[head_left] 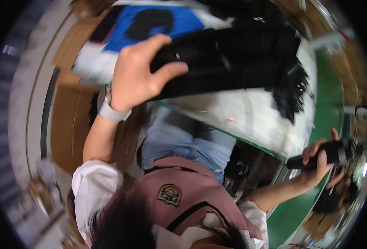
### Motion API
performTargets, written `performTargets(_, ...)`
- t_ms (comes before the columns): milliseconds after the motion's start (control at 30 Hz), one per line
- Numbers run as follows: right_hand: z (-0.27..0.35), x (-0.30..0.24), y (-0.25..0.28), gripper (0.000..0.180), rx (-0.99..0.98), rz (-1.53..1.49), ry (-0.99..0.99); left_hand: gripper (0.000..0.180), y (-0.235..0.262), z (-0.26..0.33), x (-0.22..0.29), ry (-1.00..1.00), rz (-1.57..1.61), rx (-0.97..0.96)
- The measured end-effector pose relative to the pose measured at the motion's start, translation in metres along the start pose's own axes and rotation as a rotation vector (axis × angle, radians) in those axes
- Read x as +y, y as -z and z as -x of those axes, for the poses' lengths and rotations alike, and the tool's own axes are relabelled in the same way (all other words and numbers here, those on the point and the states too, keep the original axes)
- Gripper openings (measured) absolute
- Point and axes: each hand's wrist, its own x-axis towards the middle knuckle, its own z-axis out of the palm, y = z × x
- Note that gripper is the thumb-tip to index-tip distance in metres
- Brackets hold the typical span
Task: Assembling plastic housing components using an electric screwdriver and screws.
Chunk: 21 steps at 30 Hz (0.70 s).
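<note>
My left hand [140, 72], with a pale watch band on its wrist, grips the left end of a long, flat black bundle [229, 62]. Its thumb lies on top, and the other fingertips are partly hidden at the far edge. The bundle lies across the white-covered table. Beyond its right end sits a heap of small black pieces [290, 93], too blurred to name. Out to the right, over a green surface, my right hand [316, 159] has its fingers around a dark, elongated black object [335, 152]. Motion blur hides what kind it is.
A blue sheet [187, 18] with a black pile [150, 23] lies at the far left of the white-covered table [250, 112]. More black material [250, 14] sits at the back. Cardboard boxes [69, 124] stand at the left. Green surface [332, 91] runs along the right.
</note>
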Motion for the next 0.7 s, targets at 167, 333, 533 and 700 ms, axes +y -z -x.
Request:
performTargets(167, -0.036, 0.092, 0.144, 0.054, 0.268, 1.287, -0.126, 0.030, 0.109, 0.113, -0.092, 0.666, 0.618, 0.553)
performTargets(333, -0.042, 0.109, 0.057, 0.054, 0.452, 2.034, 0.287, 0.031, 0.175, 0.339, -0.173, 1.243, 0.540, 0.806)
performTargets(533, -0.015, 0.099, -0.155, 0.019, -0.052, 1.229, 0.795, 0.051, 0.047, 0.525, -0.253, 1.783, 0.461, 1.026)
performTargets(700, -0.006, 0.117, -0.218, 0.013, -0.390, 1.178, 0.817, 0.075, -0.062, 0.608, -0.301, 1.986, 0.361, 0.763)
